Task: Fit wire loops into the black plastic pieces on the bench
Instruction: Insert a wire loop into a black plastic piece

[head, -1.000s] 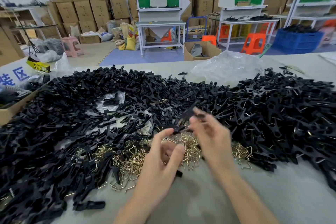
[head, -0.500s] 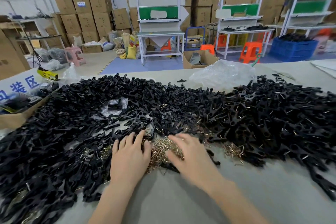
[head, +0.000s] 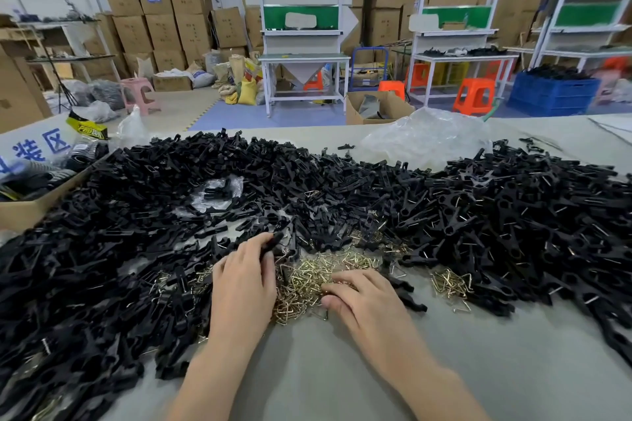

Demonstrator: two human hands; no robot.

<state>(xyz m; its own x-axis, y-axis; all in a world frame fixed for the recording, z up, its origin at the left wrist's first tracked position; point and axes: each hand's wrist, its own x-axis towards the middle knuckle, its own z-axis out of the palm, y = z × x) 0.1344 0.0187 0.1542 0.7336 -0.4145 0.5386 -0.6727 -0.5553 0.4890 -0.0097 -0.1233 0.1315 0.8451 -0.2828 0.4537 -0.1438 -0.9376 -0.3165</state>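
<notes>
A huge heap of black plastic pieces (head: 478, 215) spreads across the grey bench (head: 342, 369). A pile of brass wire loops (head: 307, 280) lies at its near edge, between my hands. My left hand (head: 242, 287) rests on the left of the loop pile, and its fingertips pinch a black plastic piece (head: 275, 240) at the heap's edge. My right hand (head: 362, 301) lies on the right side of the loop pile. Its fingers are curled into the loops and its thumb closes on them from below. A smaller cluster of loops (head: 448, 284) lies further right.
A crumpled clear plastic bag (head: 427, 140) sits behind the heap. A cardboard box (head: 20, 212) stands at the bench's left edge. Beyond the bench are white work stations (head: 302, 44), orange stools (head: 473, 96), a blue crate (head: 550, 96) and stacked cartons.
A second ago both hands were raised with a black piece between them. They dropped onto the loop pile; now the left pinches a black piece and the right's fingers curl into the loops.
</notes>
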